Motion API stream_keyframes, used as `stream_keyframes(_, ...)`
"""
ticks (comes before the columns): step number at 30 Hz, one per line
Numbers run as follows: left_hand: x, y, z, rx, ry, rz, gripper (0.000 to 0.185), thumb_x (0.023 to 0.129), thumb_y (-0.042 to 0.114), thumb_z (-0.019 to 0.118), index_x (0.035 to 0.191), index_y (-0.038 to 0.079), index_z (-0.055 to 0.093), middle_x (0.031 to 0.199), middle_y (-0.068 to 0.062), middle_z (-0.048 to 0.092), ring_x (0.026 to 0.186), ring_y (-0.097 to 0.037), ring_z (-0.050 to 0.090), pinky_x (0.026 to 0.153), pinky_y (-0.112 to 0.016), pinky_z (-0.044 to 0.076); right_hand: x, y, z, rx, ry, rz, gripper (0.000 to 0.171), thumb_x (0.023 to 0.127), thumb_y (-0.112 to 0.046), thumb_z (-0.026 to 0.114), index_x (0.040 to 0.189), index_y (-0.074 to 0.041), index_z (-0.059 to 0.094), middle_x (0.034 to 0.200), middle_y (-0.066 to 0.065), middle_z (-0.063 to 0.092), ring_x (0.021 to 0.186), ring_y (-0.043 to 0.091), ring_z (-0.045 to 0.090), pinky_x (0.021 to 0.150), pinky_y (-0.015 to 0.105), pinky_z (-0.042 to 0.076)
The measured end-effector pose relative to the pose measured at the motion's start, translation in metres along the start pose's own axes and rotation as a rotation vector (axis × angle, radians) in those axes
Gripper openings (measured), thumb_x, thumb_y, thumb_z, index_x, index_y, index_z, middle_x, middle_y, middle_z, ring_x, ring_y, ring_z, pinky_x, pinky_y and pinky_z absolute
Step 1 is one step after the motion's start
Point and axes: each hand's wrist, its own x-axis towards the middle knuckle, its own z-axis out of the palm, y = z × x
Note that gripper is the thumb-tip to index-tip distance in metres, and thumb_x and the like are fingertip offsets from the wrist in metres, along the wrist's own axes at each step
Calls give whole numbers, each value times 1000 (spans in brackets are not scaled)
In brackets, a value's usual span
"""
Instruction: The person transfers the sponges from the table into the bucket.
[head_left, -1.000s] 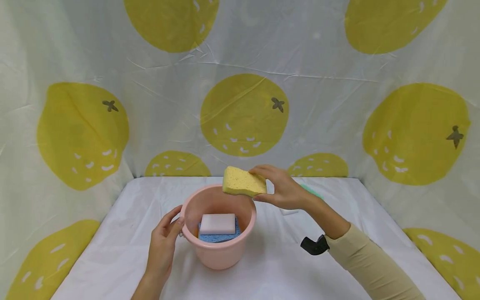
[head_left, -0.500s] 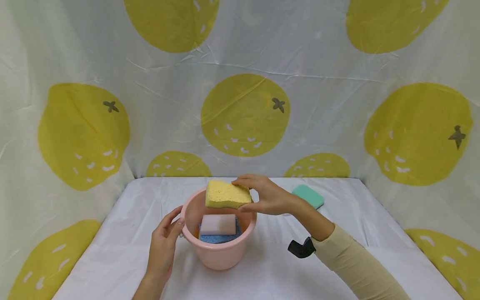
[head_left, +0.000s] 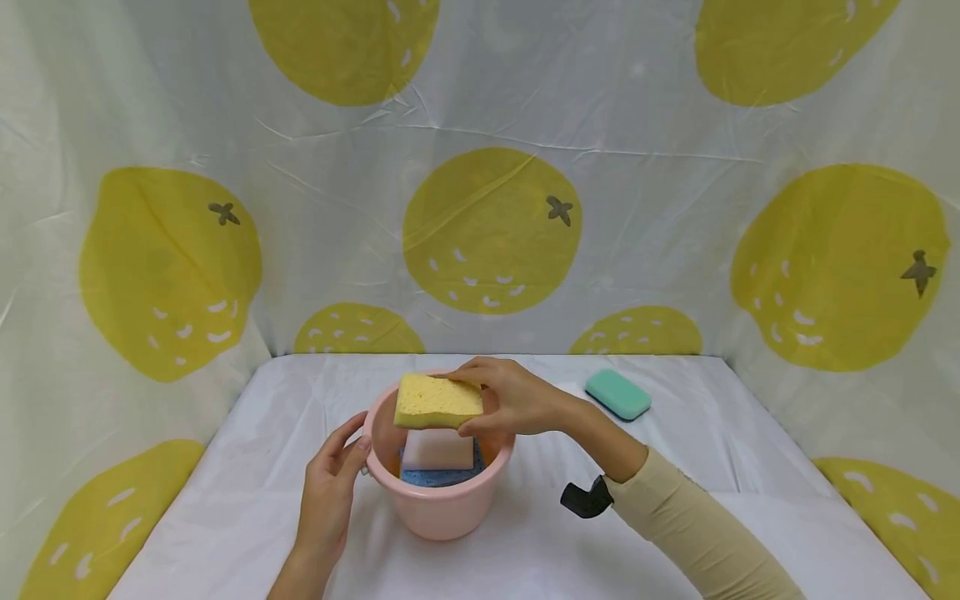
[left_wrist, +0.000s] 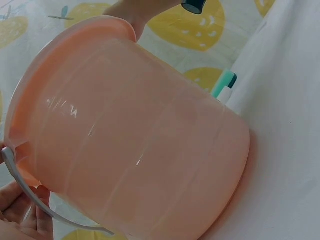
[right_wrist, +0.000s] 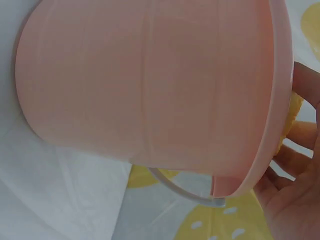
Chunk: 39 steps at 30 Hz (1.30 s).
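Note:
A pink bucket (head_left: 442,512) stands upright on the white cloth. My left hand (head_left: 330,483) holds its rim on the left, thumb over the edge. Over the bucket's mouth, my right hand (head_left: 517,396) pinches a yellow sponge (head_left: 435,400) by its right end, thumb below and fingers on top. Inside the bucket lies a pale pink sponge-like block (head_left: 438,454) on top of a blue sponge (head_left: 442,477); the held sponge partly covers the block in the head view. In the right wrist view, the bucket wall (right_wrist: 150,75) hides most of the yellow sponge (right_wrist: 293,117).
A green sponge (head_left: 617,393) with a dark underside lies on the cloth to the back right. The bucket's grey handle (left_wrist: 45,207) hangs down at its side. Lemon-printed curtain (head_left: 330,208) walls in the back and both sides.
My right hand has carried the yellow sponge left and down, from the bucket's right rim to over its mouth. The green sponge has come into full view. The left hand stays put.

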Motion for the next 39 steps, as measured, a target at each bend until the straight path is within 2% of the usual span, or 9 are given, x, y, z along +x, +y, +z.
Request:
stream_keyframes(2,0,1,0,0,1,-4,43,106,19,63,145,3,57,138,-22,59,109,-18,63,89,-23,49,1,0,2,-4,6,0,73,86,-42,86,145,-9,59,134,1,60,116,15,57,93,36,50)
stream_keyframes(9,0,1,1,-7,12,1,41,105,17,64,143,3,59,133,-16,64,105,-15,64,90,-24,49,1,3,5,-42,64,-3,79,84,-45,86,147,-7,57,150,9,51,139,27,45,109,53,40)
stream_keyframes(18,-2,3,1,-14,15,-2,41,105,17,64,143,2,58,134,-16,63,105,-15,64,89,-24,49,-11,7,1,-14,128,-10,68,89,-37,83,143,-4,60,145,8,54,137,27,48,108,53,42)
stream_keyframes(26,-2,3,1,-9,16,-6,42,105,17,64,144,2,58,135,-21,61,103,-14,64,89,-23,49,-26,16,-7,-29,166,34,68,89,-35,83,146,-9,58,147,5,54,136,25,49,106,51,44)
stream_keyframes(32,-1,3,1,5,22,-9,42,105,19,64,144,3,58,135,-16,63,106,-13,64,89,-23,49,-37,27,-14,13,201,38,67,90,-30,84,147,-9,56,146,2,55,130,22,54,102,45,48)
stream_keyframes(39,-2,3,1,-2,19,-10,43,105,18,64,144,2,58,138,-18,60,107,-13,64,89,-23,49,-50,36,-22,36,214,80,66,91,-28,83,148,-8,55,147,4,54,130,24,53,102,49,47)
